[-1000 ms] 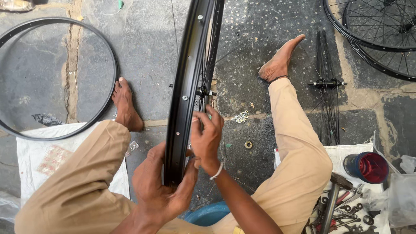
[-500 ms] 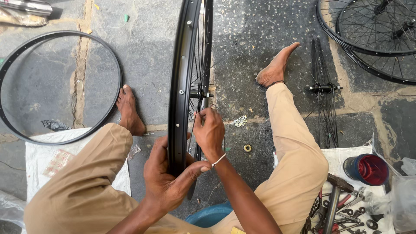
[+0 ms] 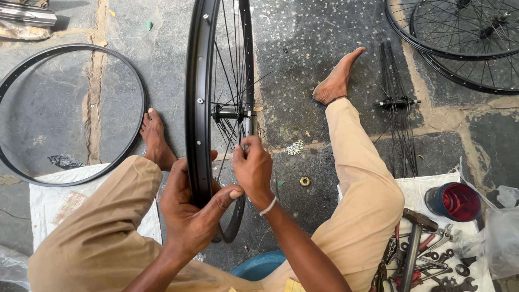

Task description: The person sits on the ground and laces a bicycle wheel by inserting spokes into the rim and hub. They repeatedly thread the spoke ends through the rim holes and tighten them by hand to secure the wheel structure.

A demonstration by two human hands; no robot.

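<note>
A black bicycle wheel rim point(image 3: 195, 81) stands upright between my knees, with thin spokes running to a hub point(image 3: 230, 113) at its middle. My left hand point(image 3: 192, 208) grips the rim's lower edge, thumb pressed across it. My right hand point(image 3: 253, 170) is just right of the rim, fingers pinched on a spoke near the rim's inner side. I sit on the stone floor with both bare feet out in front.
A bare black rim point(image 3: 70, 113) lies flat at left. A hub with loose spokes point(image 3: 397, 105) lies at right, built wheels point(image 3: 459, 38) beyond it. A red-topped can point(image 3: 454, 201), a hammer point(image 3: 413, 238) and wrenches sit on a white cloth. Small nipples point(image 3: 294, 147) are scattered ahead.
The view has tilted so the rim stands more upright. My left hand has closed more firmly round the rim's lower edge, and my right hand has shifted slightly down toward the rim.
</note>
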